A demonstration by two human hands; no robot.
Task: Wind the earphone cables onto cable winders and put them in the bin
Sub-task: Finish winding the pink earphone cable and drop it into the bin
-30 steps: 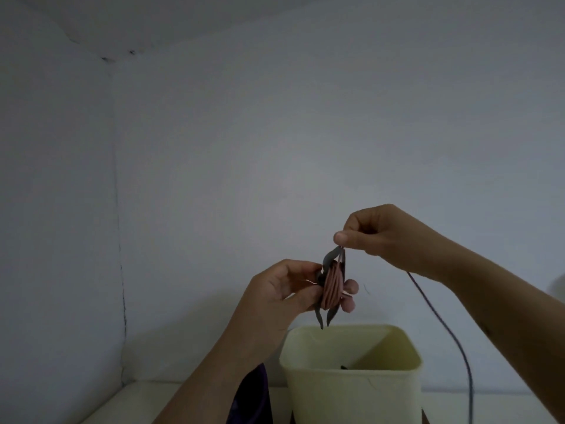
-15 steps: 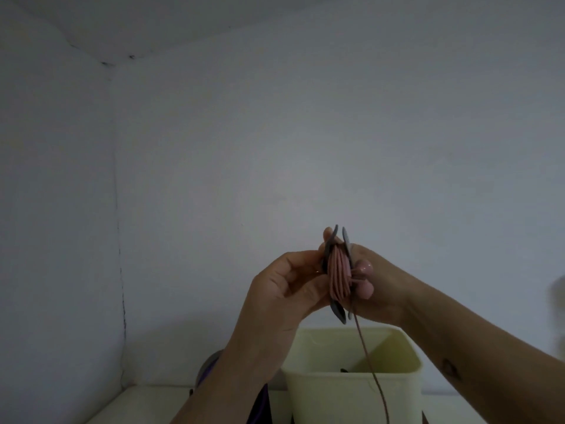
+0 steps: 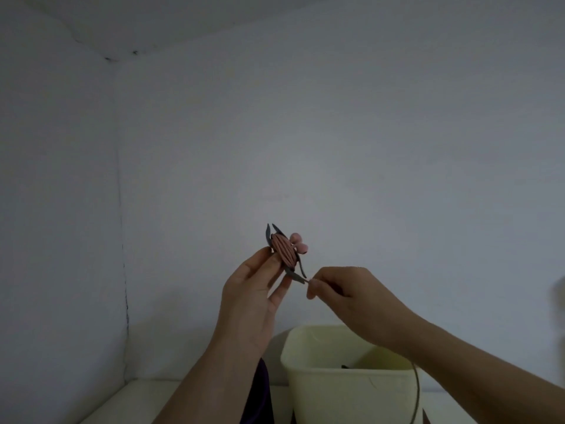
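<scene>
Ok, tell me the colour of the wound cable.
The cable is pink, seen in the head view.

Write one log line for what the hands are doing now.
step: winding | left hand: holds cable winder | right hand: pinches cable by winder's tip | bin: below hands

We are holding both forearms raised, our left grip (image 3: 253, 289) pinching the cable winder (image 3: 286, 250), our right grip (image 3: 345, 292) pinching the earphone cable (image 3: 416, 390) just right of it.

Plain indoor room: bare white walls (image 3: 367, 133) (cracked along the corner (image 3: 120, 185))
</scene>
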